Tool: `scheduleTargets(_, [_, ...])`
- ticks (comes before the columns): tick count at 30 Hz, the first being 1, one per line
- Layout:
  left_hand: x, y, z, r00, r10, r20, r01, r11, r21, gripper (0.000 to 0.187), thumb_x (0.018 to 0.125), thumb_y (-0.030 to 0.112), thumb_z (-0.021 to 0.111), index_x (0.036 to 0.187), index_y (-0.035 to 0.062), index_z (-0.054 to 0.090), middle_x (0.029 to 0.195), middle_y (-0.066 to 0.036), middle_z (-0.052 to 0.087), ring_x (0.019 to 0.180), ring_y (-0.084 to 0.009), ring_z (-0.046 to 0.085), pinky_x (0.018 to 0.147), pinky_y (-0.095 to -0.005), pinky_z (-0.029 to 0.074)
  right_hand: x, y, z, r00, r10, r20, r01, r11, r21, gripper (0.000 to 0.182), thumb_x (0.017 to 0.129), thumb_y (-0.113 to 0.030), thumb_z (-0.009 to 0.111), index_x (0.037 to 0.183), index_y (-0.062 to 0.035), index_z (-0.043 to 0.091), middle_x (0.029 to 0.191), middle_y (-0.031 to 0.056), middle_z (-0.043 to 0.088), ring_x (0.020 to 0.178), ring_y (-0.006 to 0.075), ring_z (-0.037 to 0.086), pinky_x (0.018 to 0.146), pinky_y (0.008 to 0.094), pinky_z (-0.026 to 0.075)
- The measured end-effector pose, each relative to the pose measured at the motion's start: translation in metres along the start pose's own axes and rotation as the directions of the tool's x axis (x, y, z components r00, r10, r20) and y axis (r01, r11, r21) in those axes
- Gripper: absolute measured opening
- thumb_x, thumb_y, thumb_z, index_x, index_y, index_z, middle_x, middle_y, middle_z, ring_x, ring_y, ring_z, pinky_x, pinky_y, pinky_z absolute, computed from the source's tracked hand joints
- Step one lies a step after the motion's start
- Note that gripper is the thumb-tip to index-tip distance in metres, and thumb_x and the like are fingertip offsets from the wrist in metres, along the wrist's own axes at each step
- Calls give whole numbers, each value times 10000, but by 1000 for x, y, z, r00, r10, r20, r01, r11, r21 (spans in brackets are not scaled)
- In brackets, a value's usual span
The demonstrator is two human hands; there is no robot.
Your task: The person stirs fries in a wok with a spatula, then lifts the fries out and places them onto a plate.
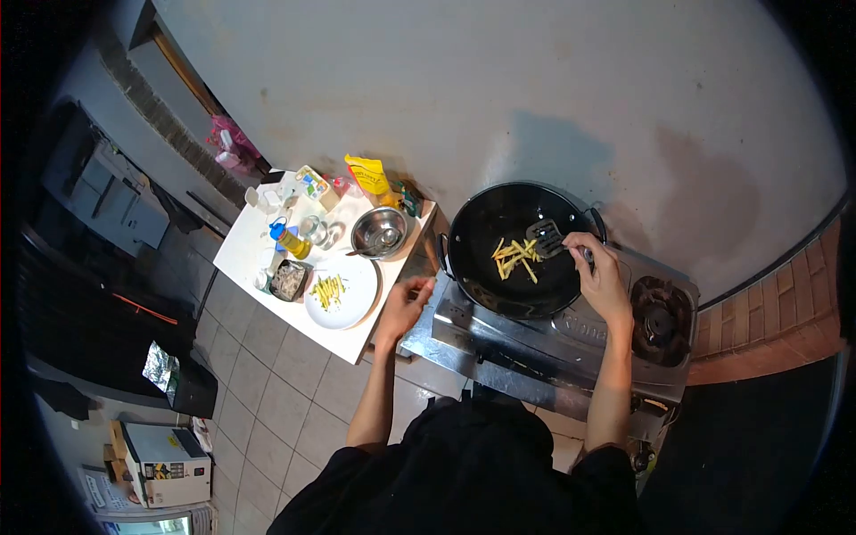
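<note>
My right hand [601,276] is closed around the handle of a black slotted spatula [547,237]. The spatula's head is inside a large black wok [479,212], right beside a small heap of pale yellow potato strips [512,259]. The wok sits on the left side of a steel gas stove [571,332]. My left hand [407,308] hovers between the white table and the stove, its fingers loosely curled together with nothing visible in them. Closest to it on the table is a white plate [357,283] bearing more potato strips [327,292].
A steel bowl [379,230], a yellow bag [367,172], an oil bottle [292,241], a glass jar [313,229] and a dark container [288,280] crowd the white table [242,239]. The bare right burner [659,319] lies beside my right forearm. A wall rises behind the wok.
</note>
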State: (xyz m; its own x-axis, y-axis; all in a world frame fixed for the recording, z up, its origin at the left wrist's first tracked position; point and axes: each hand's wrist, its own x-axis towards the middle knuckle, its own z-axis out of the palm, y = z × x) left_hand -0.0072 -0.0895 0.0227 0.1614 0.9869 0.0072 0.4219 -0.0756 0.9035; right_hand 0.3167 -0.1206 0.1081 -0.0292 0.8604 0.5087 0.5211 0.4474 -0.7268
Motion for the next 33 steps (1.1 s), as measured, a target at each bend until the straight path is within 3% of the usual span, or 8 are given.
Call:
scheduleTargets(2, [7,8,-3,997,17,-73,-18,1000,-12,353,896,306,574,999,-27,633,747,-46,605,643,-89,511,561,-243,409,-1,5,4,999,-33,-18,33,999,0,69,853,34,518,921,29,514,900,125,586,730,184,543,709,257,432])
scheduleTargets(4, [12,8,-1,990,27,-141,-31,999,-28,357,897,299,575,1011,-35,626,762,-39,603,649,-85,499,556,-238,402,-3,5,10,998,-60,12,60,998,3,106,844,39,534,945,23,508,923,148,593,814,296,596,737,293,454])
scheduleTargets(6, [17,5,2,979,-10,-203,-4,997,-71,292,888,233,593,997,-36,623,778,-68,624,702,-100,552,640,-254,445,-1,6,9,997,-78,12,78,997,-23,107,848,38,530,953,21,515,930,148,593,818,285,601,733,297,457])
scheduleTargets(14, [21,12,12,986,-60,-158,39,990,-133,361,894,271,577,1073,-40,610,881,-100,647,830,-130,570,751,-278,449,16,16,7,977,27,-213,-77,971,-228,97,839,-10,558,930,17,536,797,160,601,713,273,606,621,323,452])
scheduleTargets(19, [33,2,5,991,15,-132,-34,989,-144,369,881,258,605,1088,-47,594,845,-93,643,726,-124,585,649,-252,465,27,23,7,942,189,-279,-255,940,-225,66,842,-40,550,853,18,522,667,166,550,501,241,474,515,336,386])
scheduleTargets(24, [45,6,-3,998,25,-57,-32,991,-130,362,879,254,607,1079,-48,603,862,-116,655,720,-134,594,642,-261,469,37,22,18,951,236,-202,-286,919,-271,54,824,-25,537,850,20,523,650,196,525,521,272,514,526,340,398])
scheduleTargets(29, [58,4,-8,1000,1,31,1,997,-81,341,876,246,609,1053,-45,621,818,-99,659,701,-123,591,635,-256,463,43,46,44,938,256,-236,-284,954,-93,45,851,-28,521,850,17,523,658,124,575,574,169,560,546,300,417])
scheduleTargets(33, [60,4,-12,996,-2,85,12,993,-121,335,878,246,606,1051,-39,624,807,-86,655,709,-111,587,640,-249,460,42,71,65,956,195,-217,-176,979,106,51,873,-25,512,834,2,532,699,30,574,571,56,455,515,233,365])
